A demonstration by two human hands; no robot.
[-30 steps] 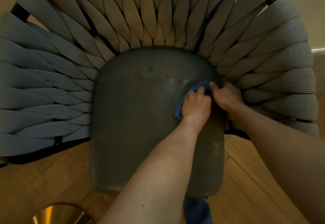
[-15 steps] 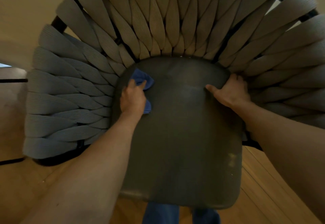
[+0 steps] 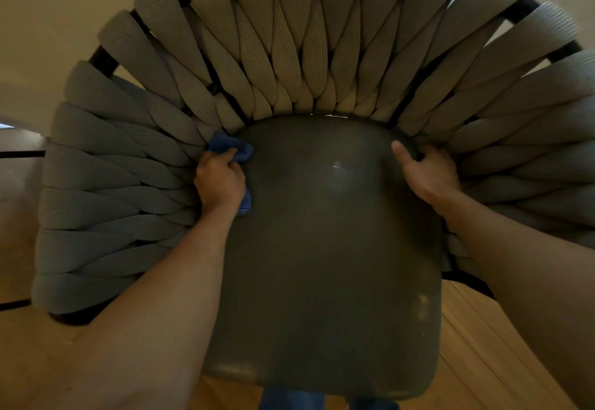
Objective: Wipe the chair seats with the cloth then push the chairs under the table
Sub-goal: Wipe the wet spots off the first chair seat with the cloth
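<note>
Pressing the cloth (image 3: 229, 147) into the seat's (image 3: 325, 248) back-left corner, against the woven straps (image 3: 135, 184), my left grip (image 3: 220, 181) pinched it bunched; it could snag there. My right hand (image 3: 425, 171) curled over the seat's far-right edge, arms reaching forward.

Cloth (image 3: 230, 147) on seat's (image 3: 322, 265) left-rear corner

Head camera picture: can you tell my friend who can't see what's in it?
The left hand presses a blue cloth on the back left corner of a dark chair seat. The right hand grips the seat's back right edge, thumb on top. Thick woven straps curve around the seat, above a wooden floor.
</note>
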